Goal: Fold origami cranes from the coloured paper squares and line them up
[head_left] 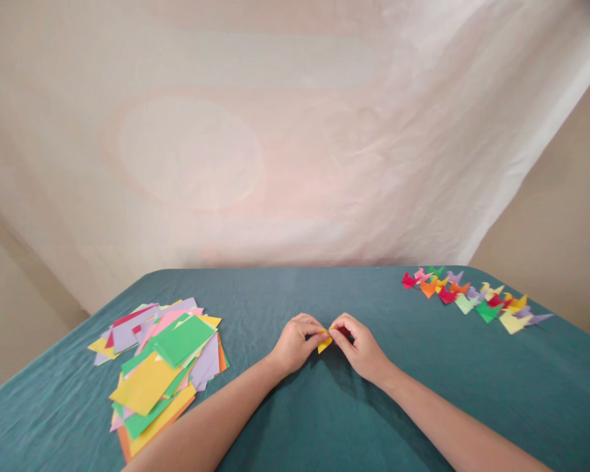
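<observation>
Between my hands, above the middle of the table, is a small folded piece of yellow origami paper [324, 345]. My left hand [299, 342] pinches its left side with thumb and fingertips. From the other side my right hand [356, 347] pinches its upper right part, the fingers curled and pressed together. The fingertips cover much of the paper, so its full folded shape is hidden; a pointed yellow corner shows below them.
A loose pile of coloured paper sheets [187, 341] lies at the left, partly behind my left forearm. Several small folded paper birds [489, 311] stand in rows at the back right. A dark green cloth [295, 288] covers the table; a pale sheet [295, 144] hangs behind it.
</observation>
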`<state>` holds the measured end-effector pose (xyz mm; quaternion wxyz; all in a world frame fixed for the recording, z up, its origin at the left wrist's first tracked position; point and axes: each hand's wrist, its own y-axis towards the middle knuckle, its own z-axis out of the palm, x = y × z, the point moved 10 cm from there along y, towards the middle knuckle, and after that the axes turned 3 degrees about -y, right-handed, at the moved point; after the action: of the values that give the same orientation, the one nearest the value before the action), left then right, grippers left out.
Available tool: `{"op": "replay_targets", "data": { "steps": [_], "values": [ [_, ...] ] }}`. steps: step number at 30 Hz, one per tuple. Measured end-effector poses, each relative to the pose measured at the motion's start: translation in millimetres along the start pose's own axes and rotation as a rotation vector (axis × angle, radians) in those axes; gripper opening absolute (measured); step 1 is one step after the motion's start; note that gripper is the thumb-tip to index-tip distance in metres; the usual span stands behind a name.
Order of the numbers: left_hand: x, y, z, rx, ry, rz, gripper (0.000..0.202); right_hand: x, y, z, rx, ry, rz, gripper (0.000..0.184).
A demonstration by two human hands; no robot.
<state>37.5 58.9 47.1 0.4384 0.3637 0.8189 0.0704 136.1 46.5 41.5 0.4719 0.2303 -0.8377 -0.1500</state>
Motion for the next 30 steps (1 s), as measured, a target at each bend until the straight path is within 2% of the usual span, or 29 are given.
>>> {"op": "replay_targets", "data": {
  "steps": [5,13,19,22,30],
  "values": [
    [-1,0,0.0,-0.008,0.004,0.003,0.019,0,-1,1,0.008,0.017,0.011,0.015],
    [6,-1,-8.5,-0.079,-0.015,-0.053,0.019,-19,-2,5,0.038,0.074,0.134,0.014],
    [6,-1,-8.8,-0.087,-0.006,-0.058,0.018,-22,-2,7,0.034,0.062,0.142,0.015],
    [8,-1,-9.1,-0.092,-0.018,-0.069,0.018,-17,-2,4,0.015,0.056,0.124,0.014],
    [15,-2,-12.4,-0.1,-0.095,-0.126,0.02,10,-5,-10,-0.067,0.062,-0.039,0.009]
  ]
}}
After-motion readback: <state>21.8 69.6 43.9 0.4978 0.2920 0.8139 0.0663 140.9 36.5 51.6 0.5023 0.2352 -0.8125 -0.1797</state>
